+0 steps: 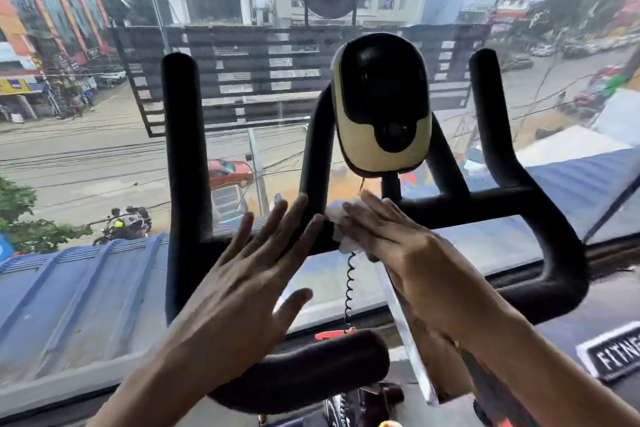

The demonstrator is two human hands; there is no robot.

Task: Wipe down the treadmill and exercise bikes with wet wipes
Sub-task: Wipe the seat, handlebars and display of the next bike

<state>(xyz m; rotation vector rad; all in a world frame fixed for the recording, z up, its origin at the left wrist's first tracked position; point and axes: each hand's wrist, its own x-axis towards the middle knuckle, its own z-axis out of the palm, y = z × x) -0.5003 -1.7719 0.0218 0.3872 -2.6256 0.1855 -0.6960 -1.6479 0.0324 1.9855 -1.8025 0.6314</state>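
An exercise bike's black padded handlebar [187, 156] fills the view, with a cream and black console [382, 104] at its centre. My right hand [398, 239] presses a white wet wipe [337, 218] flat against the crossbar just below the console. My left hand [256, 260] hovers beside it with straight, spread fingers, the fingertips near the inner upright bar. A black coiled cord [349, 288] hangs from under the wipe down to a red clip [334, 334].
A large window stands right behind the handlebar, looking down on a street and blue roofing. A black forward grip [311, 371] juts out low at centre. A "FITNESS" label [613, 354] shows at lower right. The bike's frame lies below.
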